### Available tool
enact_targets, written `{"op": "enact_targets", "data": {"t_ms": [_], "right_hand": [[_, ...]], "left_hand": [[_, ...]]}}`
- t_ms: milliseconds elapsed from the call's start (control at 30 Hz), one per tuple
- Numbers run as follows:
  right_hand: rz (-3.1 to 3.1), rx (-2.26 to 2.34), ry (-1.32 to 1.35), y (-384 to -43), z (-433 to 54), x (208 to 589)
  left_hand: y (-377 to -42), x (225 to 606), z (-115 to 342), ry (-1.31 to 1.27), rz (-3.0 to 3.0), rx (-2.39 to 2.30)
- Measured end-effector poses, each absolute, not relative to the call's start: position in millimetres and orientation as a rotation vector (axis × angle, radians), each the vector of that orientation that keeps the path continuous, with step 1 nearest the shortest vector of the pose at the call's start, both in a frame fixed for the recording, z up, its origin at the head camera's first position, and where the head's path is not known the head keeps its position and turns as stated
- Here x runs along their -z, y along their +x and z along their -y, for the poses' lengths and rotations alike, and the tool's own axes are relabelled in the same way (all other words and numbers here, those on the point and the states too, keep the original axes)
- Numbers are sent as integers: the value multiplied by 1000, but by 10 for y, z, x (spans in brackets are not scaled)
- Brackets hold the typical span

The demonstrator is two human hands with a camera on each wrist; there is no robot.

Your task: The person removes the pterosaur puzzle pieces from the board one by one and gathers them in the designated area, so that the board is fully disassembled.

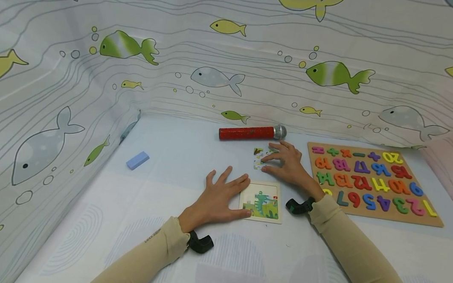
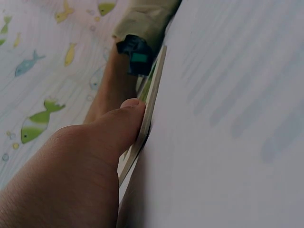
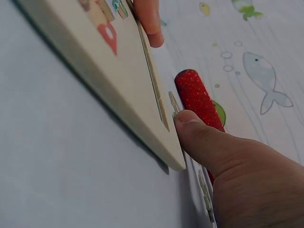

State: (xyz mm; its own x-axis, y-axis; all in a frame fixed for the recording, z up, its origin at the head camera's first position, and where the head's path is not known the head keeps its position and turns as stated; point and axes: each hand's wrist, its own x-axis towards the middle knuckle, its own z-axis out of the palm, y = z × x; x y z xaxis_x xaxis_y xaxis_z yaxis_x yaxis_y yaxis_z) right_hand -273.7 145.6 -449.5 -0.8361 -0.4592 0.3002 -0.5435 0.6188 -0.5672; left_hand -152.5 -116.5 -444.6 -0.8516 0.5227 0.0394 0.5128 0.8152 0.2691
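Note:
A square wooden jigsaw tray (image 1: 261,220) lies in front of me, its lower part filled with a picture of a green dinosaur and grass. My left hand (image 1: 217,201) rests at the tray's left side with fingers spread, its thumb on the tray's edge in the left wrist view. Just behind the tray, my right hand (image 1: 287,161) reaches over loose jigsaw pieces (image 1: 258,152). Its thumb and a bent finger pinch a jigsaw piece (image 3: 173,101), largely hidden by the hand in the head view. Another piece (image 3: 205,194) lies below the right thumb in the right wrist view.
A red toy microphone (image 1: 246,133) with a silver head lies behind the right hand. To the right is a number board (image 1: 376,214) with colourful numerals and signs. A blue block (image 1: 137,160) sits at the left. Fish-printed cloth (image 1: 201,37) rises behind and at the left.

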Motion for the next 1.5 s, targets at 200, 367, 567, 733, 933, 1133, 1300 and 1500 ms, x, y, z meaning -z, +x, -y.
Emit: {"op": "enact_targets", "data": {"t_ms": [200,367,567,733,933,1133,1300,1500], "right_hand": [[2716,-999,843,-2740,-1453,4503],[2708,-993,849,-2749,-1452,4507],[2711,-999,844,-2747,-1445,4517],[2693,-1028,840,-2742,-1456,4518],[2633,-1097,873,-2702,-1490,4452],[2580,-1138,941,-2546,-1592,4398],[2623,-1146,935,-2361,-1682,4364],[2680,-1181,980,-2166,-1735,4373]], "left_hand": [[-1525,4446,1163,844,-2958,-411],[-1523,4448,1160,857,-2957,-431],[-1513,4450,1158,854,-2957,-438],[-1515,4467,1157,845,-2954,-425],[-1532,4471,1158,842,-2952,-408],[-1540,4465,1157,838,-2951,-399],[-1558,4468,1151,824,-2948,-379],[-1565,4475,1147,811,-2937,-397]]}}
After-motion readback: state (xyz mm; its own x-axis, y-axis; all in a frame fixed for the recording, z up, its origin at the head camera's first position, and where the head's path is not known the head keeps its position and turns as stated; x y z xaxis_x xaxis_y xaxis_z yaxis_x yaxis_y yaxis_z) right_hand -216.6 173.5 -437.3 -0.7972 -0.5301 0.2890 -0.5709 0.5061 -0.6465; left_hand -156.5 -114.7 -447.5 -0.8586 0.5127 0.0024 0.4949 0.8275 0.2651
